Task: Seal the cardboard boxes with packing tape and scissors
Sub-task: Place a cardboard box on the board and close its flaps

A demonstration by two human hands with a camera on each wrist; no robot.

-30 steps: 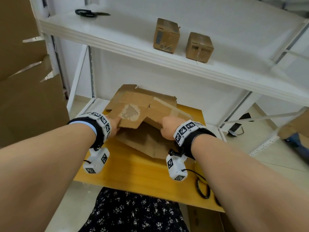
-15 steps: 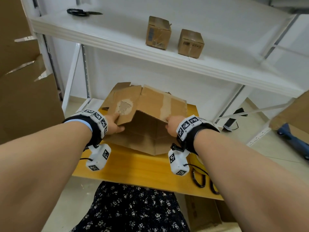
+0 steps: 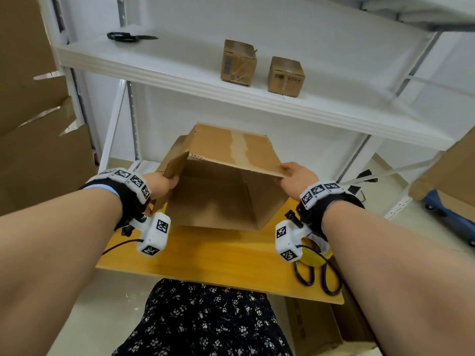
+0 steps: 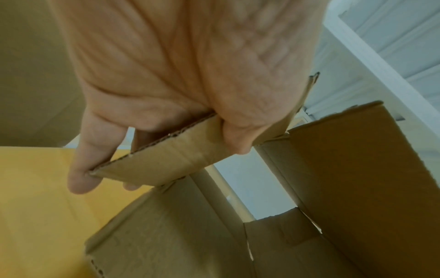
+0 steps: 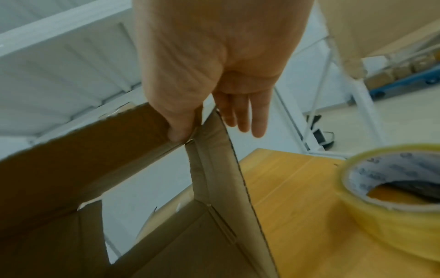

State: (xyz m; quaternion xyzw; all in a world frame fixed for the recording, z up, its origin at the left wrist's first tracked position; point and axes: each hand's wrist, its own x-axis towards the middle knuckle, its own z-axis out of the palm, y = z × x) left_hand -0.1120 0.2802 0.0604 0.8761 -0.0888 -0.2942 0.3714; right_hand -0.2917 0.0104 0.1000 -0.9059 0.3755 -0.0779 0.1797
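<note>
A large brown cardboard box (image 3: 231, 150) stands half unfolded on the yellow table (image 3: 218, 258), its open end facing me and its top panel raised. My left hand (image 3: 162, 185) grips the box's left flap (image 4: 166, 156), with the thumb on the inner face and the fingers behind. My right hand (image 3: 295, 173) pinches the box's upper right corner (image 5: 202, 143), thumb inside and fingers outside. A roll of clear yellowish packing tape (image 5: 393, 212) lies on the table under my right wrist. Black-handled scissors (image 3: 318, 278) lie beside it near the table's front right edge.
A white shelf (image 3: 180, 73) above the table carries two small cardboard boxes (image 3: 239, 62) (image 3: 285, 75) and a second pair of black scissors (image 3: 128, 37). Large cardboard sheets (image 3: 38, 150) lean at the left. Another carton (image 3: 321, 327) sits on the floor under the table's right end.
The box was a flattened, folded sheet on the table. My hands have moved apart and up, pulling it open into a hollow box shape with the top panel lifted.
</note>
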